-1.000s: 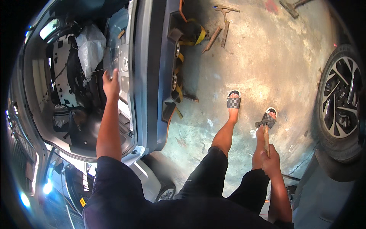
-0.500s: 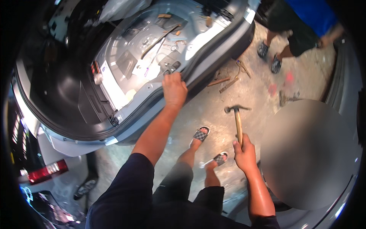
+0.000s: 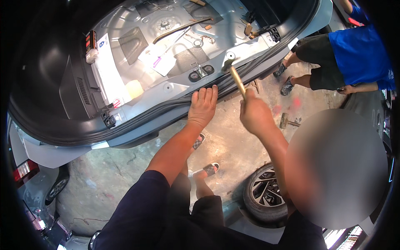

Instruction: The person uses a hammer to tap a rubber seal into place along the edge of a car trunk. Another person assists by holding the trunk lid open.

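My left hand (image 3: 203, 104) lies on the black rubber seal (image 3: 177, 101) along the car's rear sill, fingers stretched out and side by side. My right hand (image 3: 256, 112) is closed round the wooden handle of a claw hammer (image 3: 238, 81). The hammer's dark head is over the sill, right of the metal latch (image 3: 201, 73); whether it touches the sill I cannot tell. Behind the sill, the bare metal boot floor (image 3: 166, 37) holds a long curved dark bar (image 3: 181, 30), a white sheet (image 3: 157, 62) and small loose pieces.
A person in a blue shirt (image 3: 359, 56) stands at the far right. On the concrete floor (image 3: 125, 179) lies a hammer-like tool (image 3: 284, 121). A car wheel (image 3: 264, 191) is at the lower right, beside a large blurred patch. An orange-and-black tube (image 3: 90, 43) rests at the boot's left.
My right hand has brought the hammer up and left, from over the floor to the sill. My left hand has moved off the latch area onto the seal. The view has shifted.
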The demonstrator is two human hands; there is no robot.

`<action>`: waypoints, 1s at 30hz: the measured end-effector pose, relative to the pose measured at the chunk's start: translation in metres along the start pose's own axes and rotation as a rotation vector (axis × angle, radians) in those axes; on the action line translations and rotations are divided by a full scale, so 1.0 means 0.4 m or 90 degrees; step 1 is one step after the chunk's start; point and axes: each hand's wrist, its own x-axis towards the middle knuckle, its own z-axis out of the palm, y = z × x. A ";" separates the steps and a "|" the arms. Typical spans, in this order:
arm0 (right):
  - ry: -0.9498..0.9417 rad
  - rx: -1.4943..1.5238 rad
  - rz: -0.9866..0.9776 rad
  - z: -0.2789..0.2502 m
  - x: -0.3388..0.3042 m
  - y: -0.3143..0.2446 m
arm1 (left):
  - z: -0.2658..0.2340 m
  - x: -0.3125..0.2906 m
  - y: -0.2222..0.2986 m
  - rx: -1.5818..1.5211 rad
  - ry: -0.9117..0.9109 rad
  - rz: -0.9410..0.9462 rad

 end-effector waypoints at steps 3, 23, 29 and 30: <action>0.079 0.139 -0.030 -0.110 -0.017 -0.096 | -0.001 -0.018 -0.023 0.041 -0.005 -0.005; 0.179 0.134 -0.121 -0.047 -0.032 -0.095 | -0.004 -0.031 -0.021 0.053 -0.031 -0.017; 0.036 0.022 -0.053 0.012 -0.006 -0.004 | -0.003 0.004 -0.003 0.026 -0.015 0.000; 0.046 0.031 -0.035 -0.016 -0.006 -0.035 | -0.003 -0.002 -0.008 0.026 -0.007 0.001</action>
